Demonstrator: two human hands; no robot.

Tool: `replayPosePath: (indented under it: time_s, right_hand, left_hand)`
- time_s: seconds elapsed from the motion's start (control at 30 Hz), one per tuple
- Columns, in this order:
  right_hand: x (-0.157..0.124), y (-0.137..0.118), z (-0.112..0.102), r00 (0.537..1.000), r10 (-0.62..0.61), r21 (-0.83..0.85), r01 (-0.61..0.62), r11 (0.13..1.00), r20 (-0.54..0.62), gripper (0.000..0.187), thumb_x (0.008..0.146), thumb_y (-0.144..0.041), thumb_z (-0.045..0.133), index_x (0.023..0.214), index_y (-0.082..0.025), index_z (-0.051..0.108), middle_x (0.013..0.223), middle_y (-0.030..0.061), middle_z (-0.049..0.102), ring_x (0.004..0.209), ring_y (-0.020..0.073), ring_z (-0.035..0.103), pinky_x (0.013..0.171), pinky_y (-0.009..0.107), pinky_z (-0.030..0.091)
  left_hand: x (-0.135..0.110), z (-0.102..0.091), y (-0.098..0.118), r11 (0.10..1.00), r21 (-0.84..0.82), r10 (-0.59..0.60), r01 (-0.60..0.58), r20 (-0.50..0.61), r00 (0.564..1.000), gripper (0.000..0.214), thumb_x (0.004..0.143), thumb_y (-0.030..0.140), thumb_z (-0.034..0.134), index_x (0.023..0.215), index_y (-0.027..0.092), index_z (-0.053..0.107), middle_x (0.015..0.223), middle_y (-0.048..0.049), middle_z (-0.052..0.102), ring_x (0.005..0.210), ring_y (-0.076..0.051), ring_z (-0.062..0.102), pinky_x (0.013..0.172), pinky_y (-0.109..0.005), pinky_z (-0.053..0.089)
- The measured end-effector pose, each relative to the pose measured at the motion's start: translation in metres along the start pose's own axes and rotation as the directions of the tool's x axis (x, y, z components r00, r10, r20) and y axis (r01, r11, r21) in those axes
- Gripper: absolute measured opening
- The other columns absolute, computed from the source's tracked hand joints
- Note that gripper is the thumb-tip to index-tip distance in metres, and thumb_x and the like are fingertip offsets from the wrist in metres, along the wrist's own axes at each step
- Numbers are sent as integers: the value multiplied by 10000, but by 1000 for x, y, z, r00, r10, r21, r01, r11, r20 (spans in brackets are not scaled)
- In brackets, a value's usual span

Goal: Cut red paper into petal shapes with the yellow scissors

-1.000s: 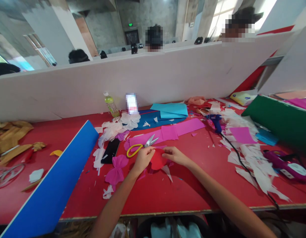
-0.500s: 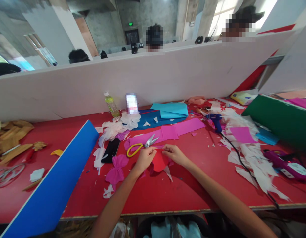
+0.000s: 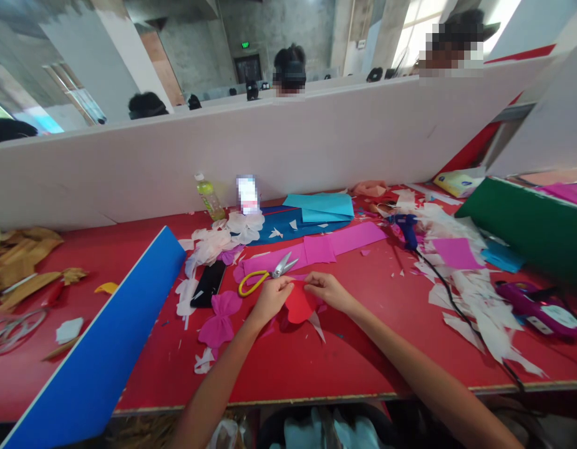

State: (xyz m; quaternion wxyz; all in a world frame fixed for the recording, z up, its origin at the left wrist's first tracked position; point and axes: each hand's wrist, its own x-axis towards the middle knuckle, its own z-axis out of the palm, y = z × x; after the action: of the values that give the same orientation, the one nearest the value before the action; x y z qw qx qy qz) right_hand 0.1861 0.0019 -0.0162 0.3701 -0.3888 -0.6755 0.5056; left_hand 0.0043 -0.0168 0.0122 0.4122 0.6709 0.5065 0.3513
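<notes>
Brown paper lies heaped at the far left of the red counter, with looped pale tubing and a small white block in front of it. A blue panel stands on its long edge and slants toward the front. Just past it lie a black phone, a pink bow-shaped paper piece and a cluster of pale petal-like pieces. Behind these, a bottle of yellow-green liquid stands near the pale partition, and a lit screen, blurred out, stands beside it.

Yellow-handled scissors lie with their blades slightly apart, partly over a long pink strip, just beyond the left hand. That hand pinches the upper left edge of a rounded piece of red paper, which sits between the two hands above the counter. The right hand pinches its upper right edge, fingertips close together. A pale scrap pokes out beside the red paper. Farther back, a folded light-blue sheet rests on dark-blue paper.

To the right, a blue glue gun trails a black cord across white scraps. A pink square lies among them, a tissue packet behind. A purple tool lies in front of a leaning green panel.
</notes>
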Motion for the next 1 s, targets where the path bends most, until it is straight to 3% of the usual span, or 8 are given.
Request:
replayPosePath:
  time_s: [1.0]
  right_hand:
    - [0, -1, -1, 1000, -11, 28, 11, 1000, 4, 144, 760, -292, 531, 732, -152, 545, 652, -17, 515, 596, 100, 465, 567, 232, 356]
  left_hand:
    - [1, 0, -2, 998, -57, -21, 21, -1, 1000, 258, 770, 320, 484, 844, 120, 628, 673, -14, 614, 619, -123, 542, 563, -212, 401]
